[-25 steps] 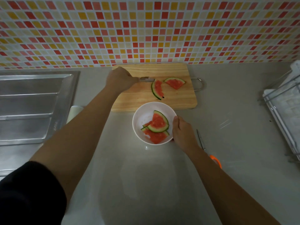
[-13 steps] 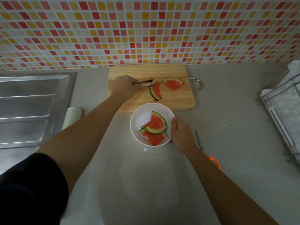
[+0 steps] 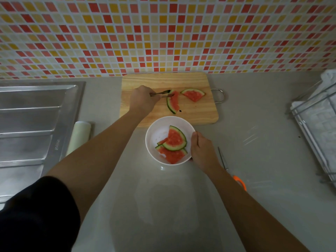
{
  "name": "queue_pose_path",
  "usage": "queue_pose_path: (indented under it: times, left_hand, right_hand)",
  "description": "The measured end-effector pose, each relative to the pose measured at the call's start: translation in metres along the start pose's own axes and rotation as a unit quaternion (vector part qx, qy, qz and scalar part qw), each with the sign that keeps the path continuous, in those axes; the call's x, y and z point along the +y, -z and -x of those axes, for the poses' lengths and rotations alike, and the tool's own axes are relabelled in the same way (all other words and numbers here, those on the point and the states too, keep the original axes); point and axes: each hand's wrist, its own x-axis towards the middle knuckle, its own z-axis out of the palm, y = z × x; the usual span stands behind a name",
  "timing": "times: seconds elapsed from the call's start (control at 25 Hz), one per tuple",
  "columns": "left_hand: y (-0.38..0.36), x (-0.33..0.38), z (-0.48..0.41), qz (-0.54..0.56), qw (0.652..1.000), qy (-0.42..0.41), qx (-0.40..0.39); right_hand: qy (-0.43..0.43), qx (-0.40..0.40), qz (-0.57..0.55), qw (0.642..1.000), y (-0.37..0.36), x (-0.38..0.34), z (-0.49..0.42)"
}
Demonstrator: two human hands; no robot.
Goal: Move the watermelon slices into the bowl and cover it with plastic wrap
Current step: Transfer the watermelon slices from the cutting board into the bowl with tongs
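Note:
A white bowl (image 3: 154, 137) stands on the counter just in front of a wooden cutting board (image 3: 163, 80). Watermelon slices (image 3: 174, 140) lie stacked inside the bowl. Two more slices rest on the board: a narrow one (image 3: 173, 102) and a wedge (image 3: 193, 94) to its right. My left hand (image 3: 142, 99) is closed around metal tongs (image 3: 161, 93), whose tips pinch the top of the narrow slice. My right hand (image 3: 201, 151) grips the bowl's right rim. A roll of plastic wrap (image 3: 79, 137) lies on the counter beside the sink.
A steel sink drainboard (image 3: 32, 124) fills the left side. Scissors with an orange handle (image 3: 231, 168) lie right of my right arm. A wire dish rack (image 3: 316, 124) stands at the right edge. A tiled wall runs behind the board.
My left hand has shifted slightly toward me on the board and the tongs have closed on the narrow slice. My right hand has stayed on the bowl.

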Motion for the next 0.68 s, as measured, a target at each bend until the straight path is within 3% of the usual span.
queue_pose_path:
  times: [0.2, 0.36, 0.44, 0.56, 0.68]
  left_hand:
    - [0.019, -0.009, -0.004, 0.240, 0.960, 0.142, -0.011]
    - [0.060, -0.012, 0.005, 0.280, 0.948, 0.117, -0.098]
    - [0.076, -0.017, 0.022, 0.229, 0.955, 0.084, -0.167]
    - [0.082, -0.019, 0.050, 0.022, 0.978, -0.036, -0.205]
    - [0.071, -0.013, 0.067, -0.162, 0.946, -0.213, -0.181]
  right_hand:
    - [0.008, 0.008, 0.017, 1.000, -0.002, 0.003, -0.001]
    - [0.000, 0.004, 0.023, 1.000, -0.001, 0.001, -0.003]
    - [-0.003, 0.001, 0.022, 1.000, 0.000, 0.002, -0.003]
    - [-0.003, -0.003, 0.026, 1.000, 0.000, 0.001, -0.003]
    - [-0.004, -0.011, 0.015, 1.000, -0.001, 0.000, -0.004]
